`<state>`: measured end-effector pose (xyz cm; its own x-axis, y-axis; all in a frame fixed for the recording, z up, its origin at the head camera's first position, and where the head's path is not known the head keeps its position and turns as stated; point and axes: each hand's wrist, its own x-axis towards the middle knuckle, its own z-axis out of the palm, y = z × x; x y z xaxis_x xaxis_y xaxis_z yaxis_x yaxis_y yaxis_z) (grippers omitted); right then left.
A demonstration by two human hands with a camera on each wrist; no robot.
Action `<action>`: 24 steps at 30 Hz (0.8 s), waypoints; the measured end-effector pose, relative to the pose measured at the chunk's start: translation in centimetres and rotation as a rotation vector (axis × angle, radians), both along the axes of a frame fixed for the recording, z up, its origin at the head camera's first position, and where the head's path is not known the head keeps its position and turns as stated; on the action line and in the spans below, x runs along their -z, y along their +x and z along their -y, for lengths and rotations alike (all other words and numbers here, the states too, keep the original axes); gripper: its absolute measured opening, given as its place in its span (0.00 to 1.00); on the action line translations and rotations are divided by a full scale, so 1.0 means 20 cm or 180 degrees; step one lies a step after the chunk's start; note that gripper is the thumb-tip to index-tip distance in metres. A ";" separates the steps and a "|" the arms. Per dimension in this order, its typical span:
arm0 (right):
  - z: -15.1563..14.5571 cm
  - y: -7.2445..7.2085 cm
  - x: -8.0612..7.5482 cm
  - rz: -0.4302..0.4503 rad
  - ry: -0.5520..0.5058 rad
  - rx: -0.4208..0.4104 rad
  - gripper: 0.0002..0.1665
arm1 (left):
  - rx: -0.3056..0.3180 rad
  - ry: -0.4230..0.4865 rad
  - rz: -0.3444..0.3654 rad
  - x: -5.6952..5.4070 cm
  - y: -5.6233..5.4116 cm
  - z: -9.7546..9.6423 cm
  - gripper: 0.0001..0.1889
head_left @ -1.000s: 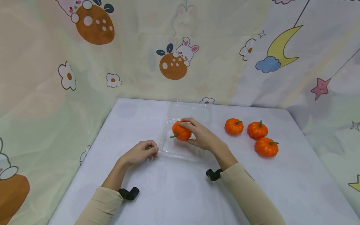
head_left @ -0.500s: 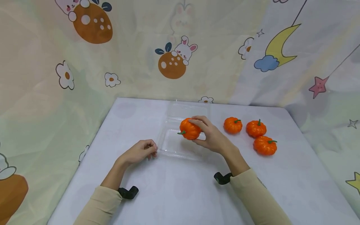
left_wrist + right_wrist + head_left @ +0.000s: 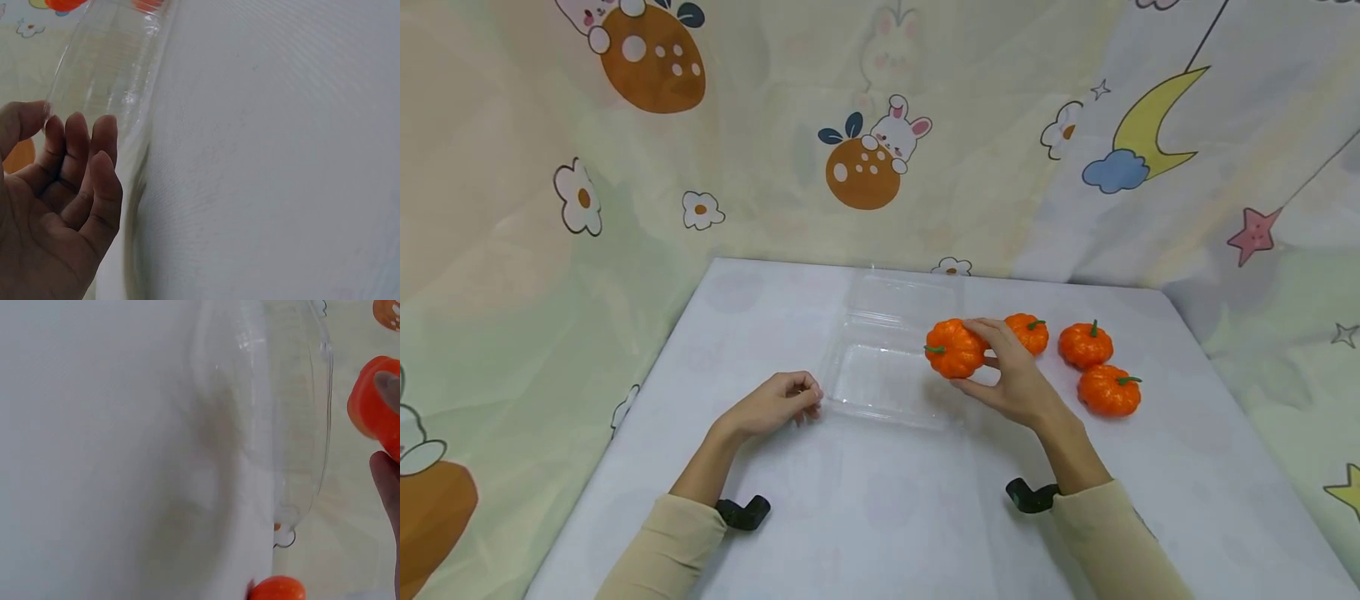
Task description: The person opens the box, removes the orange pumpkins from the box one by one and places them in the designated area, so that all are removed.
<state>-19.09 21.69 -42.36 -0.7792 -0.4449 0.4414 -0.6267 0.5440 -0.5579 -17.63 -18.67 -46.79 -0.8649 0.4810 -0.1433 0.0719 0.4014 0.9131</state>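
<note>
In the head view my right hand (image 3: 1018, 379) grips a small orange pumpkin (image 3: 953, 350) with a green stem, held above the right side of a clear plastic box (image 3: 880, 412). The stem points left. The right wrist view catches part of that pumpkin (image 3: 375, 406) between thumb and fingers at its right edge. My left hand (image 3: 778, 404) is at the box's front left corner. Seen from the left wrist, the thumb and forefinger of the left hand (image 3: 62, 187) pinch the rim of the box (image 3: 106, 75).
The box's clear lid (image 3: 902, 296) lies folded back behind it. To the right, three more orange pumpkins rest on the white table (image 3: 880, 517): one (image 3: 1028, 333) partly behind my right hand, one (image 3: 1086, 346) farther right, one (image 3: 1109, 392) nearer. A printed cloth (image 3: 760, 150) hangs behind.
My right hand has carried the pumpkin rightward from over the middle of the box to its right side. The left hand stays at the box's corner.
</note>
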 end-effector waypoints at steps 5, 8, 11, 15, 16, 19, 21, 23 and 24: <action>-0.06 0.04 0.04 0.0202 -0.0111 0.0280 0.52 | -0.0029 -0.0008 0.0065 0.00 0.00 0.00 0.14; -0.10 0.06 0.06 0.0243 -0.0129 0.0400 0.52 | -0.0019 -0.0007 0.0066 0.00 0.00 0.00 0.14; -0.14 0.07 0.08 0.0234 -0.0155 0.0462 0.53 | -0.0036 0.0000 0.0072 0.01 0.01 0.01 0.15; -0.19 0.08 0.11 0.0264 -0.0130 0.0588 0.53 | -0.0026 -0.0001 0.0058 0.01 0.00 0.01 0.15; -0.20 0.09 0.11 0.0261 -0.0113 0.0634 0.53 | -0.0016 -0.0010 0.0048 0.01 0.00 0.01 0.15; -0.25 0.10 0.12 0.0309 -0.0134 0.0697 0.53 | 0.0010 -0.0016 0.0020 0.01 -0.01 0.01 0.15; -0.28 0.11 0.12 0.0322 -0.0155 0.0705 0.52 | 0.0010 -0.0011 0.0020 0.01 -0.01 0.01 0.15; -0.31 0.11 0.13 0.0356 -0.0152 0.0734 0.51 | -0.0013 -0.0014 0.0035 0.00 -0.01 0.01 0.14; -0.32 0.12 0.13 0.0370 -0.0136 0.0756 0.51 | -0.0023 -0.0019 0.0040 0.00 -0.01 0.01 0.13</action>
